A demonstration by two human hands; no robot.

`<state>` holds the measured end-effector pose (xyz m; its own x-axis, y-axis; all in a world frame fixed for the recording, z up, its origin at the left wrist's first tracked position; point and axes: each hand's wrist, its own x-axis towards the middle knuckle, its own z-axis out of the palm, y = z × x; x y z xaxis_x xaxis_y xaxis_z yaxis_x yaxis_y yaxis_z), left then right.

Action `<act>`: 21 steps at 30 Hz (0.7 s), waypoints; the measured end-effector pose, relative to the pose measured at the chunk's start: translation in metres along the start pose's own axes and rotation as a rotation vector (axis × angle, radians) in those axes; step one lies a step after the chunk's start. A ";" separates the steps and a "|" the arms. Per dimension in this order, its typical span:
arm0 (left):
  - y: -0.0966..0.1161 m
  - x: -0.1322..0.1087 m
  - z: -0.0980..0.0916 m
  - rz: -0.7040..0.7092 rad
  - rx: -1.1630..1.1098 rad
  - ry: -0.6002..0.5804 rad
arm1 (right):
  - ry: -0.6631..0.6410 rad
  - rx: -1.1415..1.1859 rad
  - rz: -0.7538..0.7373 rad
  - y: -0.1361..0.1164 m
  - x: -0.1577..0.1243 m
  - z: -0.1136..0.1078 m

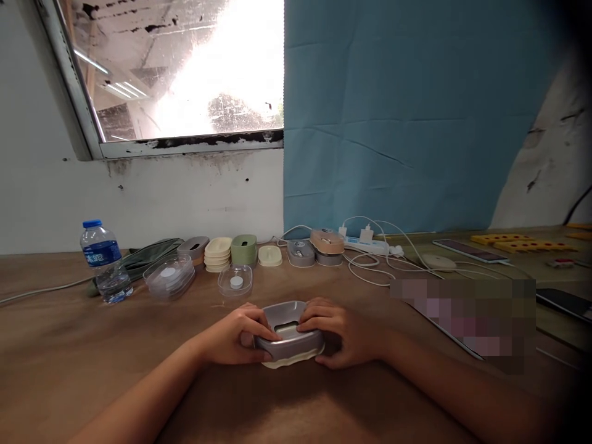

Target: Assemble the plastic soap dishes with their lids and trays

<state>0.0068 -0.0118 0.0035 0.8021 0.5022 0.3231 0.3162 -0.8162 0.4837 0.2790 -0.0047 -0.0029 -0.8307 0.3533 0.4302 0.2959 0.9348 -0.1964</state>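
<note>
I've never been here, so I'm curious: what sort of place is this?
Possibly a small workshop or assembly bench: stacked cream plastic parts and clear plastic trays stand on the brown table, and the left hand and right hand hold a grey plastic box.

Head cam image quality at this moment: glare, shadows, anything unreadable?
Head view: the window is blown out to white over much of its right side; head view: soft shadow on the table below the grey container; head view: right edge fades to black, and a pixelated block hides detail at right.
</note>
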 end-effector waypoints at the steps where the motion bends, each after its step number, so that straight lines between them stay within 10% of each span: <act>1: 0.001 0.000 0.000 -0.001 0.006 -0.001 | 0.000 0.017 0.004 0.000 0.000 -0.001; 14: 0.005 0.001 0.001 0.023 0.060 -0.060 | -0.056 0.104 0.042 0.006 -0.003 0.000; 21: -0.018 -0.001 -0.005 -0.158 0.156 0.348 | -0.059 0.093 0.046 0.003 -0.002 -0.002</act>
<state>-0.0025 0.0036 -0.0015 0.5269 0.6698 0.5232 0.5166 -0.7412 0.4286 0.2826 -0.0026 -0.0024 -0.8444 0.3909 0.3664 0.2922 0.9092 -0.2966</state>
